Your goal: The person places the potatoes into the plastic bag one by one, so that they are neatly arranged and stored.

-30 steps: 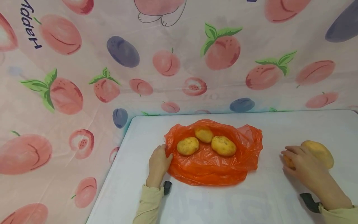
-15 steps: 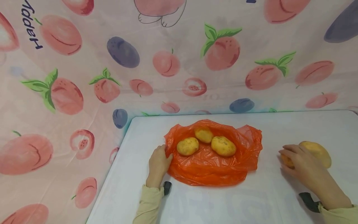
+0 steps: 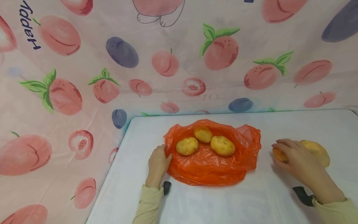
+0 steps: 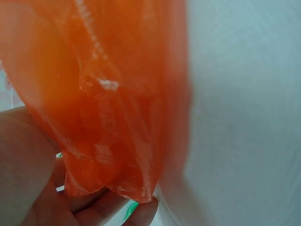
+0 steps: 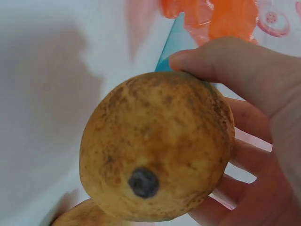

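A thin orange plastic bag (image 3: 212, 169) lies spread on the table, its mouth open upward. Inside rest three potatoes: one at left (image 3: 187, 146), one at the back (image 3: 203, 134) and one at right (image 3: 222, 146). My left hand (image 3: 158, 161) holds the bag's left edge, fingers on one side and thumb on the other, as the left wrist view (image 4: 108, 146) shows. To the right of the bag, my right hand (image 3: 299, 161) grips a brownish potato (image 5: 157, 146) with a dark spot. Behind that hand another larger potato (image 3: 317, 151) sits on the table.
The white tabletop (image 3: 195, 205) meets a pink fruit-printed cloth (image 3: 173, 40) at its back and left edges. Dark wrist camera mounts show near each cuff, one at left (image 3: 167, 188) and one at right (image 3: 303, 196).
My right hand has moved slightly left with the potato, toward the bag. The left hand and the bag stay as they were.
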Demonstrator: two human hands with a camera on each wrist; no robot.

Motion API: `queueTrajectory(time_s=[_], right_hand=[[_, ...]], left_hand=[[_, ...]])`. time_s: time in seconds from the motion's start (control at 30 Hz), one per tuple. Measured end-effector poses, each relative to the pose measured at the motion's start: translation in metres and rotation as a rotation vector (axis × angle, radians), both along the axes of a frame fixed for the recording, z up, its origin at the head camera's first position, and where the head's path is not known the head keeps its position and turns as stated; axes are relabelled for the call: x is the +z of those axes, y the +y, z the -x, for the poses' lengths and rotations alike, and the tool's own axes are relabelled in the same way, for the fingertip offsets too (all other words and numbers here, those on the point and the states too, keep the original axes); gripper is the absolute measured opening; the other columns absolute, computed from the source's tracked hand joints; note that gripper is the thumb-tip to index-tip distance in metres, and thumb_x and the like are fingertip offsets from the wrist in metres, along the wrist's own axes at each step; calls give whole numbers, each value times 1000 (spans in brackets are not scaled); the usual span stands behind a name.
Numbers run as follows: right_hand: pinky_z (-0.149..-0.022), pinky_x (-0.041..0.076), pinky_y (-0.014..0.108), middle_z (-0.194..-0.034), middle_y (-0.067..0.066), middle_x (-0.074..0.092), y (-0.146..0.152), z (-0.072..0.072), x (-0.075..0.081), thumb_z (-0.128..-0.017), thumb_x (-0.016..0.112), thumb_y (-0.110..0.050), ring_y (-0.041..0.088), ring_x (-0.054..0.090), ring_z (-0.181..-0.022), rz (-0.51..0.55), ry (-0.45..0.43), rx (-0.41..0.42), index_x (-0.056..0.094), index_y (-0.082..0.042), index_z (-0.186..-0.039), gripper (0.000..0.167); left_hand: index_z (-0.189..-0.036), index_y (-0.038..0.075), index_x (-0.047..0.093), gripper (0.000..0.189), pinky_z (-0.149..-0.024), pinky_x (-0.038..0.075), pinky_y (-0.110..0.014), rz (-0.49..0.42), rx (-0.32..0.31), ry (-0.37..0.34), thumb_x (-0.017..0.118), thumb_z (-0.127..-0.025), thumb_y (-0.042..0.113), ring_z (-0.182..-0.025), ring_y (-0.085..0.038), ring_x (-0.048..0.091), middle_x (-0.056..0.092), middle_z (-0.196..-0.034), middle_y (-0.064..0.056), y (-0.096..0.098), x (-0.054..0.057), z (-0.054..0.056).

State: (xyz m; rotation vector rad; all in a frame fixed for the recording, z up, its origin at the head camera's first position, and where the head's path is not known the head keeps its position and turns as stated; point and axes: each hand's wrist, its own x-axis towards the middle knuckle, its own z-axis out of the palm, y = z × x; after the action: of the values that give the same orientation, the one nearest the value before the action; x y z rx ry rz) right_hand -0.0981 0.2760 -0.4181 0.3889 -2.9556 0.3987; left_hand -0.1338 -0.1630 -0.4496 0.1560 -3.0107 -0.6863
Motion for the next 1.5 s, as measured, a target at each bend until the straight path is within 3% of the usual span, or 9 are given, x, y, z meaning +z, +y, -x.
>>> queueTrajectory(time_s=[0.23,0.47,0.7,0.97,1.17,1.5], right_hand=[[-91,45,67,-123,27,56,-9,2,11,-77,83,-20,47,49,-112,38,24,10,67,1,-116,47],[-88,48,65,-121,24,58,-18,1,21,-75,85,-19,43,51,-112,87,115,51,68,-1,-114,45],[-91,48,66,-127,24,55,-32,5,37,-78,83,-18,44,48,-116,112,86,65,66,-1,-118,47],[-90,48,65,-127,23,55,-43,6,50,-77,84,-17,43,49,-117,128,128,90,65,-1,-121,50],[-88,51,62,-127,22,57,-51,9,54,-77,84,-16,41,51,-117,137,178,103,66,-2,-120,49],[-89,51,61,-127,21,56,-67,11,58,-78,83,-15,39,51,-117,172,177,130,66,-1,-120,48]], left_hand=[[-129,0,59,46,-93,55,-46,-7,3,-11,72,-91,23,-97,-29,59,65,-112,-15,0,1,1],[-127,0,60,44,-91,55,-45,-8,5,-19,72,-91,23,-94,-28,58,65,-108,-14,-2,-3,-1],[-129,0,59,46,-94,54,-48,-26,14,-11,71,-91,22,-99,-30,60,65,-114,-16,-3,-1,-2],[-131,-1,58,48,-96,53,-50,-31,10,-12,71,-91,22,-102,-32,61,65,-117,-18,-2,0,-1],[-131,-1,58,48,-96,53,-49,-36,7,-17,72,-91,22,-102,-32,60,65,-118,-18,-1,-1,1],[-125,-1,61,43,-89,55,-47,-6,-6,30,72,-90,21,-95,-30,62,66,-108,-16,-2,-1,0]])
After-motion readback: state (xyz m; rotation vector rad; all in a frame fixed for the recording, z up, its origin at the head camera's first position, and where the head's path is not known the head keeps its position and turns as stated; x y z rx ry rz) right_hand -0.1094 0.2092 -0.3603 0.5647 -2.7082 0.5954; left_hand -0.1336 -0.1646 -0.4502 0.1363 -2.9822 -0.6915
